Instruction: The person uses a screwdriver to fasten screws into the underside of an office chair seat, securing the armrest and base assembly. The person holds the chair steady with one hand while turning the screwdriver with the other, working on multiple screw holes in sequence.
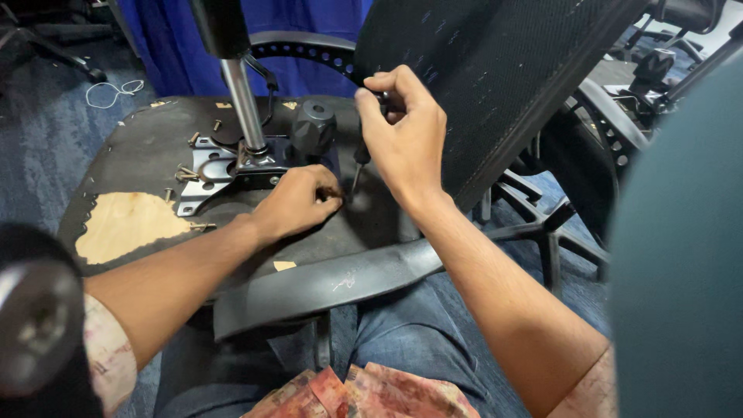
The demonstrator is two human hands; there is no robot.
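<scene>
Right hand (404, 139) fisted round screwdriver (359, 159), upright; left hand (298, 201) pinching screw (333, 193) on seat underside (155, 139).

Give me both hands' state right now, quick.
Left hand: fingers pinched shut on a small screw against the chair seat underside.
Right hand: shut around a screwdriver, tip pointing down beside the left fingers.

chair repair workshop, upturned office chair (232, 193), loose screws (186, 174), spare chair bases (542, 224)

Blue carpet floor (46, 147) with a white loop of string (114, 93); a blue curtain (178, 54) hangs behind, other office chairs (658, 70) nearby.
</scene>
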